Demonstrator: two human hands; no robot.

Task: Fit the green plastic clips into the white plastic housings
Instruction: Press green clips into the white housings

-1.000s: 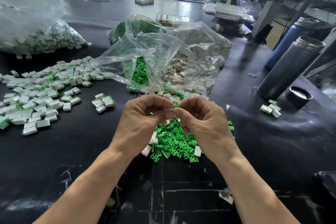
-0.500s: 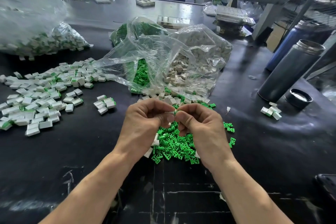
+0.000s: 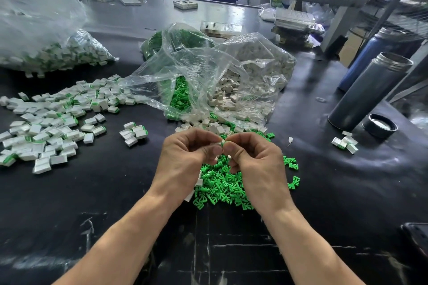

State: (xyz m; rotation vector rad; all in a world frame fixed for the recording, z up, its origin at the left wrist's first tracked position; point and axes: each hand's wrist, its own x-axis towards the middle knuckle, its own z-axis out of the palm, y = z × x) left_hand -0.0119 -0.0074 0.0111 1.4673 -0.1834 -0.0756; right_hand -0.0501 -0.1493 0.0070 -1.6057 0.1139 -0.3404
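Pinching a white housing (image 3: 220, 143) in our left hand (image 3: 185, 159) and a green clip (image 3: 223, 144) in our right hand (image 3: 254, 164) above the counter (image 3: 115, 192), we judge both light, stiff and slippery, best gripped by their flat sides.

The part (image 3: 222, 143) pinched between both grips is mostly hidden by fingertips. At three o'clock, a dark object (image 3: 416, 237) is cut off.
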